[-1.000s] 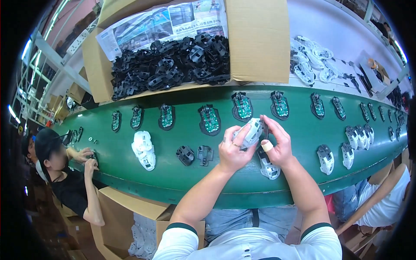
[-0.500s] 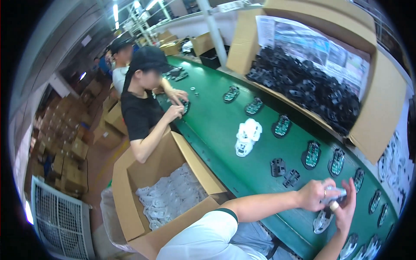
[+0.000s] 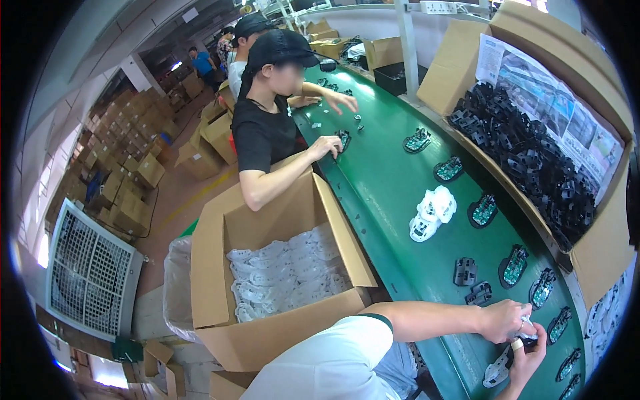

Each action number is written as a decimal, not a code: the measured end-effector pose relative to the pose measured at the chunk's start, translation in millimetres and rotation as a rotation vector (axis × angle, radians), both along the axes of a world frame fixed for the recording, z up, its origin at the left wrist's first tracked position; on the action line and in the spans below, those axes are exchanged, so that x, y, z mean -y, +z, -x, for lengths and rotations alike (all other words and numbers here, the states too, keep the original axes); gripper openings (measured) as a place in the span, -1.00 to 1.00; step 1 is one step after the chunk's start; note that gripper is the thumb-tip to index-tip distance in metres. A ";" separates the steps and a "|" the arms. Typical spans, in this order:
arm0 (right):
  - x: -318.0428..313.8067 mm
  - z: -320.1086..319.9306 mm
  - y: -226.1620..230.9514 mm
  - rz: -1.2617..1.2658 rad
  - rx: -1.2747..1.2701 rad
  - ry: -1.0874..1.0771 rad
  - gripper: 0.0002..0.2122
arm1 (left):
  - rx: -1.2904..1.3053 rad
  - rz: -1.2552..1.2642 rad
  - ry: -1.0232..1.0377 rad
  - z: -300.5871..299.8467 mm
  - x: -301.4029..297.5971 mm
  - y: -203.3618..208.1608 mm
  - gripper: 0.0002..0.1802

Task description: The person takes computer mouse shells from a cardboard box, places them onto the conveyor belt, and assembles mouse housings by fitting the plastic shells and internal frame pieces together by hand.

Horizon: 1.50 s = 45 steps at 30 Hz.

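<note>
Mouse shell, partly white, stays pinched by the fingers of my left grip and right grip above the green desk, between its near and far edges; my view has swung left, bringing the near carton of pale shells into fuller sight, so the piece remains unplaced. Newspaper lining the far carton, beyond the far edge, carries print too small to read.

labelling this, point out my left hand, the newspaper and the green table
Your left hand [image 3: 500, 322]: head view, back of hand
Newspaper [image 3: 555, 108]: head view, middle of sheet
Green table [image 3: 383, 183]: head view, bare top
</note>
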State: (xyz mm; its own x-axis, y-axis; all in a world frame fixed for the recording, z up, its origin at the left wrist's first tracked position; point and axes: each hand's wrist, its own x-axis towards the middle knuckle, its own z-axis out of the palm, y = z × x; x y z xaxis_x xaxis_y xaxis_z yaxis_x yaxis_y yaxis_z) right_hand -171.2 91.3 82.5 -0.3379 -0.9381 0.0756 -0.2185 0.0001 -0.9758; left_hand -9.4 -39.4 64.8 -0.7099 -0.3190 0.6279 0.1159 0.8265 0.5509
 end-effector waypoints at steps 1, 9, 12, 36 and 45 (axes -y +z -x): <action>0.4 1.1 -5.3 -0.004 0.002 0.009 -0.48 | 0.002 -0.004 0.009 -0.9 0.1 0.4 -0.52; -5.4 -3.8 -8.1 0.115 -0.301 -0.172 -0.38 | -0.129 -0.007 0.020 2.8 -7.2 10.7 -0.45; -1.4 -4.5 -7.6 0.178 -0.464 -0.135 -0.33 | -0.292 -0.037 0.013 -3.7 -2.7 10.9 -0.39; -22.0 -26.9 7.0 0.081 -0.444 -0.040 -0.59 | -0.550 -0.484 0.069 19.8 -15.1 -6.9 -0.77; 11.2 -36.8 14.4 0.440 -0.565 0.043 -0.69 | -0.562 -0.126 -0.074 -0.1 9.8 -7.2 -0.52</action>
State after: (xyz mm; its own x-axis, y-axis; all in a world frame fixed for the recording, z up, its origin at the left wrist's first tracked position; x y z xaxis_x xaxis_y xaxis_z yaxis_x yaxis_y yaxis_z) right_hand -134.4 80.0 97.0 -0.0984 -0.7922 0.6022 -0.6813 -0.3874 -0.6210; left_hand -9.3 -49.2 57.6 -0.3021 -0.3784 0.8750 0.4737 0.7369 0.4823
